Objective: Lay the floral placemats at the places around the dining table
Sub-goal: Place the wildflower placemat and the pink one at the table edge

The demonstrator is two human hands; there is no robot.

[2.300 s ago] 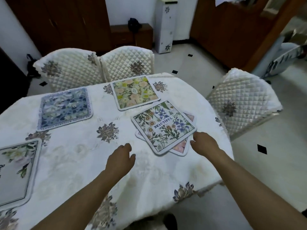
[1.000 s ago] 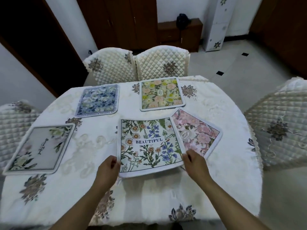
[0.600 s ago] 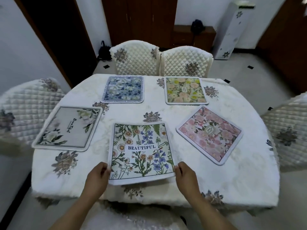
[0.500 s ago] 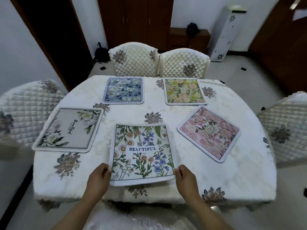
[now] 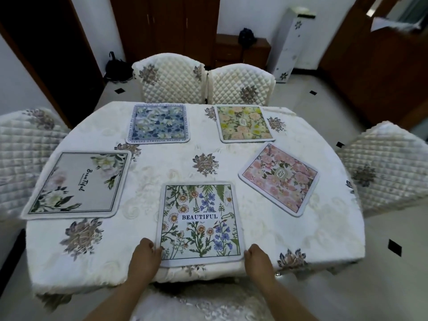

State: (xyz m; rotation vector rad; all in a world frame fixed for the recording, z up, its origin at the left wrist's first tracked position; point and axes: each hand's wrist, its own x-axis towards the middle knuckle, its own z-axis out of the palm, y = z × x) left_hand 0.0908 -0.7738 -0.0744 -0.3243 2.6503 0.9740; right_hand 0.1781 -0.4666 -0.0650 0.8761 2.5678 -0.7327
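Fingers of our left hand point(image 5: 144, 256) and right hand point(image 5: 257, 257) pinch the "BEAUTIFUL" placemat point(image 5: 199, 222) at the table's point(image 5: 312, 232) near edge; next, probably let go

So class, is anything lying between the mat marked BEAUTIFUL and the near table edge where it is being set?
Nothing visible. The BEAUTIFUL mat lies flat on bare tablecloth at the near edge, left hand and right hand at its near corners; the other mats lie apart.
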